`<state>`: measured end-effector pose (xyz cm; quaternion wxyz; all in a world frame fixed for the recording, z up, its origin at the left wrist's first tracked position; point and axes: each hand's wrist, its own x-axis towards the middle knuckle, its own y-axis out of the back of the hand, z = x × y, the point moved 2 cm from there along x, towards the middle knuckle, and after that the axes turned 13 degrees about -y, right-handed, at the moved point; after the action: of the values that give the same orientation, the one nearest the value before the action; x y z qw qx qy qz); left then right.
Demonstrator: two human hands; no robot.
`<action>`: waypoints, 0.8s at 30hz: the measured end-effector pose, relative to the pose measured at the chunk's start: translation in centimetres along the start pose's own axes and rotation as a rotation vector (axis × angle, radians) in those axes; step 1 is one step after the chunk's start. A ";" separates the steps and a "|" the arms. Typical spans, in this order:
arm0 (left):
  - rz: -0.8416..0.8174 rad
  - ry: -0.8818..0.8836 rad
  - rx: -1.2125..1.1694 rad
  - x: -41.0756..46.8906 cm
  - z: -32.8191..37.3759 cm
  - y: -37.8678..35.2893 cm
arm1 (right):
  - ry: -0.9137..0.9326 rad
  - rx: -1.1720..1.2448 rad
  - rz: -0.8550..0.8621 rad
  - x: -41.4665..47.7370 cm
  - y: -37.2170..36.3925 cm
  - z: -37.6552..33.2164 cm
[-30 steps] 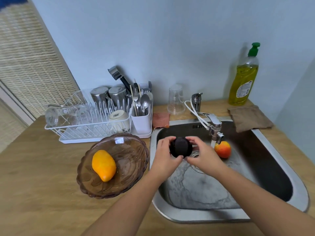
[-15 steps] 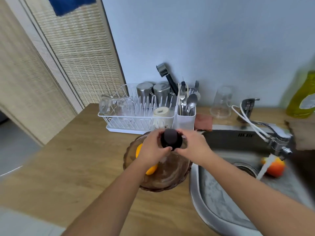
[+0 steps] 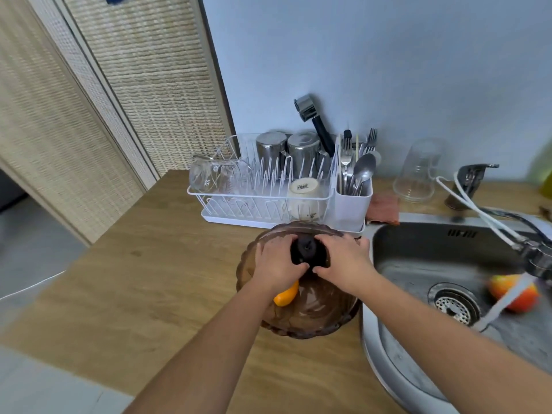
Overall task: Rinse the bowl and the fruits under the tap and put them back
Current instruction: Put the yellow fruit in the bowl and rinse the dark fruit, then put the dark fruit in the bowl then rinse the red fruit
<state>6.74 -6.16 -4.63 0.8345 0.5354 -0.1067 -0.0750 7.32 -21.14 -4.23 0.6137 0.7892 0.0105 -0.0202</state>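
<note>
Dark, near-black round fruit [image 3: 309,253] sits between my two hands, low over the brown scalloped glass bowl [image 3: 301,331] on the wooden counter [image 3: 149,279]. My left hand [image 3: 279,264] cups its left side and my right hand [image 3: 343,262] its right. The fingers of both are curled round it, thumbs on the near side. I can't tell if it touches the bowl floor. An orange-yellow mango [image 3: 286,295] lies in the bowl, mostly hidden under my left wrist.

Progress, my read: the bowl stands on the counter with the mango in it, so I count those as done. The dark fruit is the one going in now. Left to do: a red-and-yellow round fruit [image 3: 513,294] lies in the steel sink [image 3: 397,264], just beside the drain strainer [image 3: 454,303], at the water stream from the chrome tap [image 3: 534,252]. It needs fetching and placing in the bowl.

Room: the bowl's right rim is just beside the sink edge. Its far rim is near the white wire dish rack [image 3: 260,201] and the white cutlery holder [image 3: 354,204]. There is open counter to the left and on the near side. The route from bowl to sink is short, over the sink lip. The spout hangs above that fruit, so I'd reach from the near side. An upturned clear plastic cup [image 3: 418,171] stands behind the sink, well apart.
</note>
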 end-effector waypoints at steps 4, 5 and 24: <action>0.044 -0.039 -0.009 -0.5 1.0 0.4 | 0.010 0.033 -0.004 -0.7 0.8 0.4; 0.085 -0.057 -0.028 -0.8 1.5 0.6 | 0.020 0.060 0.008 -1.1 1.1 0.8; -0.184 -0.418 -0.540 -2.4 25.5 -15.5 | -0.424 0.548 0.207 -12.1 2.8 28.1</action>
<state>-2.36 -34.44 -8.65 0.8958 0.2761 -0.2028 -0.2831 -5.21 -48.99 -7.89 0.3666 0.8996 -0.2028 -0.1234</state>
